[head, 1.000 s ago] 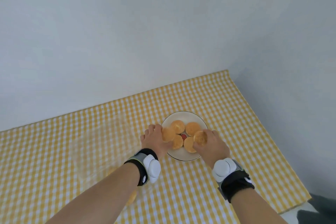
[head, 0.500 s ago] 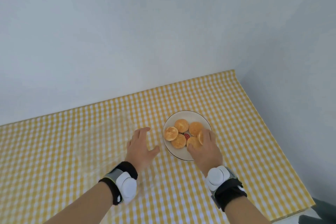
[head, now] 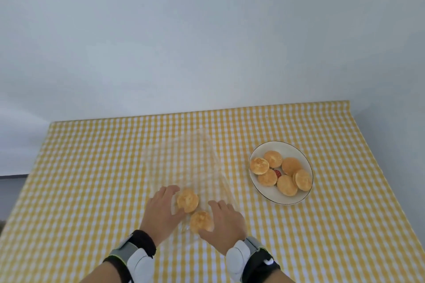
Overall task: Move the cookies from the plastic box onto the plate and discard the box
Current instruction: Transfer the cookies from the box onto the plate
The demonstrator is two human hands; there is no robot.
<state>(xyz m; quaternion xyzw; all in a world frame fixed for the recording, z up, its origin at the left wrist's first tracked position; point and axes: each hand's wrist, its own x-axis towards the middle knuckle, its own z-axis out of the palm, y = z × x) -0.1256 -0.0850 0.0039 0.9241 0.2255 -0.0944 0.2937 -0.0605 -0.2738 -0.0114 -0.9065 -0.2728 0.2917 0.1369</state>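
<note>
Both hands are sitting down low in the middle of the table, right over the clear plastic box [head: 197, 167], which is honestly hard to make out since it's see-through and the checks are showing straight through it. It's stretching from near the hands back toward the wall.

There are 2 cookies sitting in the near end of the box. The left hand [head: 162, 210] is curling around the farther cookie [head: 187, 200], thumb under its near edge and fingers along its left side, so it's touching it, but I can't tell if it's actually gripping yet. The right hand [head: 224, 225] is doing the same thing with the nearer cookie [head: 201, 221], thumb against the bottom edge and fingers spread above it; again, can't tell whether that's a real hold or just contact.

Over to the right, well apart from the hands, the white plate [head: 273, 197] is holding 6 cookies [head: 280, 171] that I can count, some overlapping each other, with a little red mark peeking out in the middle of the plate.

Everything's resting on the yellow and white checkered tablecloth [head: 92, 167]. Both wrists are wearing black bands with white and grey devices [head: 238, 257] strapped on.
</note>
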